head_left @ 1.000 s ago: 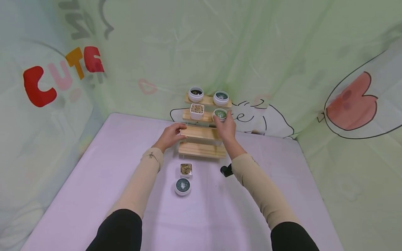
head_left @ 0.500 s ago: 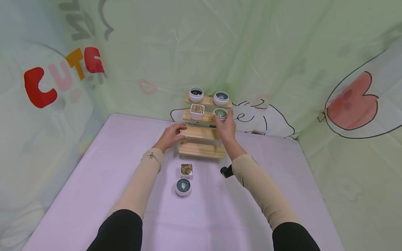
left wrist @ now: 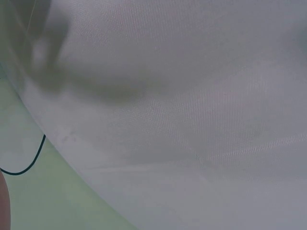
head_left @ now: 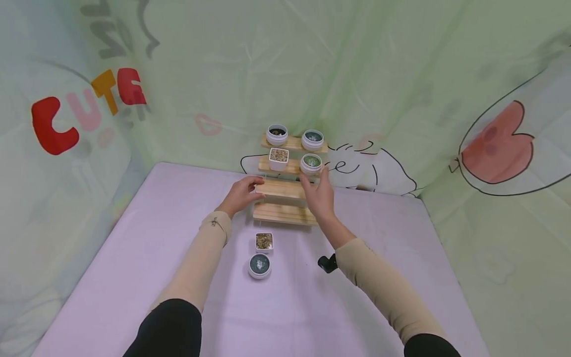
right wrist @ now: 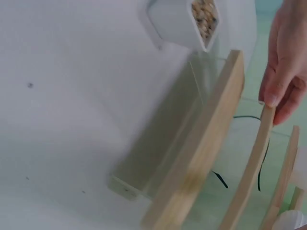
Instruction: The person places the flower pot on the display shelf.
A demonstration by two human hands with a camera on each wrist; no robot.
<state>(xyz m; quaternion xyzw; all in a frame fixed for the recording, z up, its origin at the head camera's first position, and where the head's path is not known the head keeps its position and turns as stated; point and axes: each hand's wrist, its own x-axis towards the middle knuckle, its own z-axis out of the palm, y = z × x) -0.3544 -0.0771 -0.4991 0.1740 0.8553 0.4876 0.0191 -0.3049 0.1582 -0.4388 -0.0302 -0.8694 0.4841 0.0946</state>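
A tiered wooden display stand point(head_left: 285, 213) with clear side supports stands against the back cloth. My left hand point(head_left: 240, 195) pinches the left end of its second shelf from the front, thumb and fingers on the board point(right wrist: 254, 158) in the right wrist view. On the shelf above, a round white pot with green filling point(head_left: 311, 163) sits at the right. Just below that pot is my right hand point(head_left: 321, 197), thumb and fingers spread apart, holding nothing. Beside the green pot stands a square white pot of pebbles point(head_left: 278, 159). The left wrist view shows mostly pale cloth.
Two round pots, one dark-filled point(head_left: 277, 135) and one blue-green point(head_left: 312, 141), occupy the top shelf. In front of the stand, a square pebble pot point(head_left: 264, 242) and a blue-green round pot point(head_left: 259, 266) rest on the pale tablecloth point(head_left: 285, 307). Printed cloth walls enclose the table.
My right hand has let go of the green round pot and drawn slightly down toward me, leaving it on the shelf. The left hand keeps its hold on the stand.
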